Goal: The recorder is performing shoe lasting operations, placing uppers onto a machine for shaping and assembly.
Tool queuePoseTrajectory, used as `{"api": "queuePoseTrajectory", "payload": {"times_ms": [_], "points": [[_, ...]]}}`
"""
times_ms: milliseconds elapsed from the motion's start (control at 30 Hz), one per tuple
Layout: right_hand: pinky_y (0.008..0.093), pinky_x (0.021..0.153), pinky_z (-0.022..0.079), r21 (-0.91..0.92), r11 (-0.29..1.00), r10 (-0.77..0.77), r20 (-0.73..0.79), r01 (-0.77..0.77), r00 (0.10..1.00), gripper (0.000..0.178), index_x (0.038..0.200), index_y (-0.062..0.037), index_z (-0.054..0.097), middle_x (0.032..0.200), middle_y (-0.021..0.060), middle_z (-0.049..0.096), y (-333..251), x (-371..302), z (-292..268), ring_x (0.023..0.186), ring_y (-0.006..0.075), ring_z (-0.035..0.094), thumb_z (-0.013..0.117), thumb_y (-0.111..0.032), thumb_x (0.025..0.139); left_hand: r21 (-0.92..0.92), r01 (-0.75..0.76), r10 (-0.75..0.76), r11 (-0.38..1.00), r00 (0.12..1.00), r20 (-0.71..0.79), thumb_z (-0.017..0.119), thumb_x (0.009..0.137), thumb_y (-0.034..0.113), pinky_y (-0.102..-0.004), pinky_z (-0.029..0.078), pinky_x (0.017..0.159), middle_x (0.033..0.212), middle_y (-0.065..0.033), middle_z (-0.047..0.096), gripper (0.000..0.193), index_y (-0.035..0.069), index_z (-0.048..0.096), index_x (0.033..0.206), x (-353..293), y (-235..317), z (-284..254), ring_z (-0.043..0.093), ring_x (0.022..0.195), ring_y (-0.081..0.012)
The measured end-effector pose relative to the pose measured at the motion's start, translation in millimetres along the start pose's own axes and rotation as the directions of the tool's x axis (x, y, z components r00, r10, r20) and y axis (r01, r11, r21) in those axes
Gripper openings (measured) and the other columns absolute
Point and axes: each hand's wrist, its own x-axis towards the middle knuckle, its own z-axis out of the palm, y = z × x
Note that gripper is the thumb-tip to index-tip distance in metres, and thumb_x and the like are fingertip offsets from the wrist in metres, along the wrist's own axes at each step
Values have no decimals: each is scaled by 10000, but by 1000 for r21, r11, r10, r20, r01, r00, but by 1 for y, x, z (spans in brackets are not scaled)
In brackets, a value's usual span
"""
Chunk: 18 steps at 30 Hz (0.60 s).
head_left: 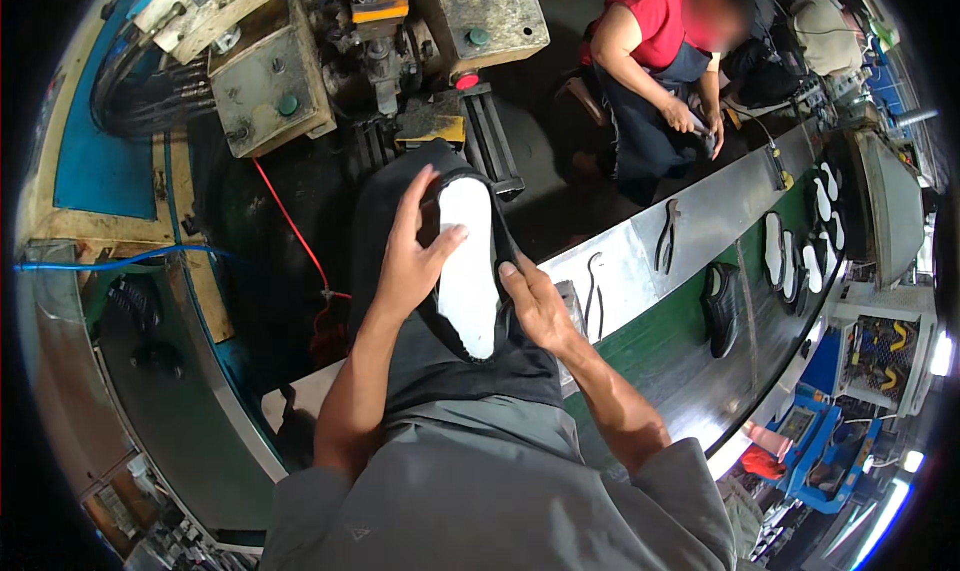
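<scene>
Over my lap, a black shoe upper [508,233] surrounds a white foot-shaped insole board [468,271]. My left hand [412,249] is closed on the upper's left side. Its thumb rests on the white board, and its other fingers reach along the dark edge. On the opposite side, my right hand [538,303] grips the black edge with the thumb on top; the fingers beneath are partly hidden. Close to the right hand, two pincers lie on a metal ledge: one pair [596,289] nearer and one pair [667,236] farther off.
A green conveyor belt [650,356] at my right carries a black shoe [720,311] and several white insoles [774,246]. Ahead stands a machine with control boxes [270,96]. A co-worker in red [650,21] sits front right. Another belt [165,371] runs along my left.
</scene>
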Motion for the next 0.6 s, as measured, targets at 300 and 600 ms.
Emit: {"api": "queuePoseTrajectory", "payload": {"times_ms": [300, 600], "points": [[429, 1193, 425, -39, 998, -37, 34, 39, 999, 628, 1537, 147, 482, 1365, 409, 658, -13, 0, 2, 1403, 483, 594, 490, -351, 1155, 66, -78, 81, 995, 996, -43, 581, 1137, 168, -340, 511, 1109, 1420, -151, 725, 380, -21, 668, 1455, 8, -15, -26, 684, 1273, -224], [445, 1225, 405, -60, 968, -246, -58, 242, 968, 787, 1669, 39, 341, 1569, 323, 547, -69, 46, 14, 1464, 398, 551, 663, -387, 1090, 298, -28, 35, 954, 999, -18, 595, 1126, 193, -370, 560, 935, 1149, -198, 748, 315, -44, 731, 1281, 26, 3, -19, 734, 1053, -296]]}}
